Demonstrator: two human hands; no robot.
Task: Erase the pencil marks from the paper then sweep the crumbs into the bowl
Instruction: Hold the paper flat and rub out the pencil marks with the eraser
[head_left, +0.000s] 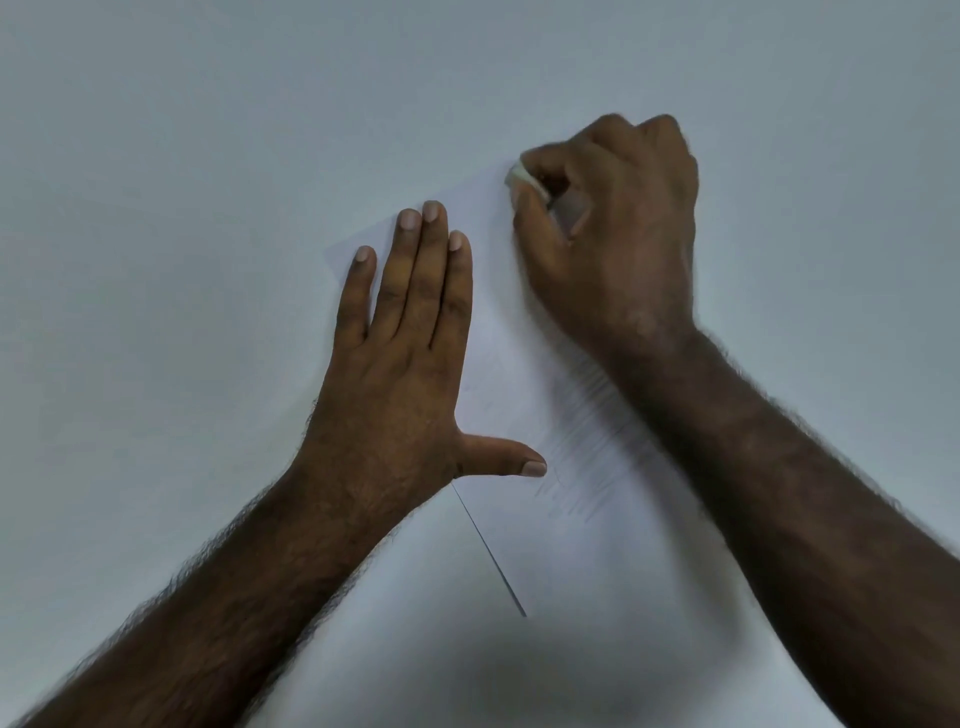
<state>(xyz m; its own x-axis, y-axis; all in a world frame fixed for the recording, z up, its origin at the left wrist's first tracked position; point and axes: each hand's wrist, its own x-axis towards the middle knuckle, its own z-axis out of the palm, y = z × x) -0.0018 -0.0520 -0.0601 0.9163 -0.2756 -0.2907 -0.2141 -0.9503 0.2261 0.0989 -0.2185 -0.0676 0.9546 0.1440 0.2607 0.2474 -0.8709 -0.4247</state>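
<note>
A white sheet of paper (519, 530) lies slanted on the pale table. Grey pencil marks (582, 457) run in a hatched band across its middle, partly under my right forearm. My left hand (400, 358) presses flat on the paper's left part, fingers straight and thumb spread out to the right. My right hand (608, 228) is at the paper's far corner, fingers curled round a white eraser (524, 179) whose end touches the sheet. No bowl is in view.
The pale grey table (182, 156) surrounds the paper on all sides. My two forearms come in from the lower corners, and their shadow falls on the table near the bottom edge.
</note>
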